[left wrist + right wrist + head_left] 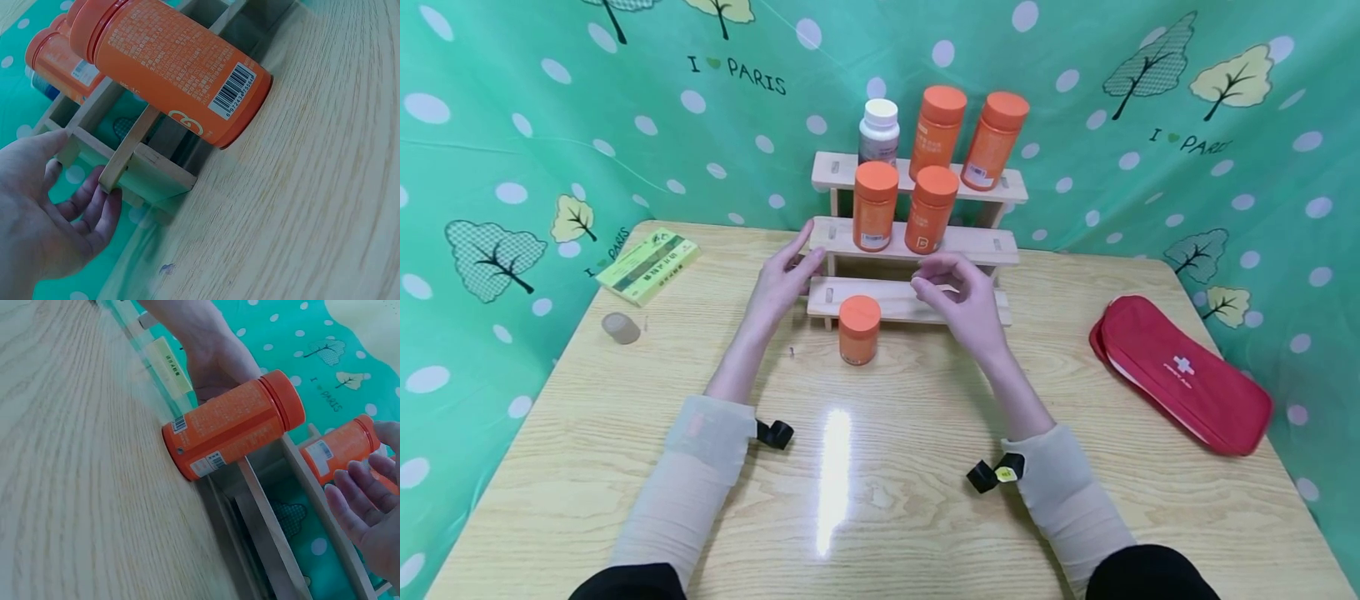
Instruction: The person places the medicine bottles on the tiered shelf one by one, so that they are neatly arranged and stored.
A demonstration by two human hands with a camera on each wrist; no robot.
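A three-step wooden display rack stands at the back of the table. My left hand holds the rack's left end, its thumb by the middle step and its fingers curled at a lower slat. Over the bottom step, my right hand hovers with loosely bent fingers, holding nothing. One orange bottle stands on the table before the bottom step. On the middle step are two more orange bottles. The top step carries a white-capped bottle and two orange bottles.
A flat green box lies at the table's back left, with a small grey-brown round object in front of it. To the right lies a red first-aid pouch. A green patterned cloth hangs behind the table.
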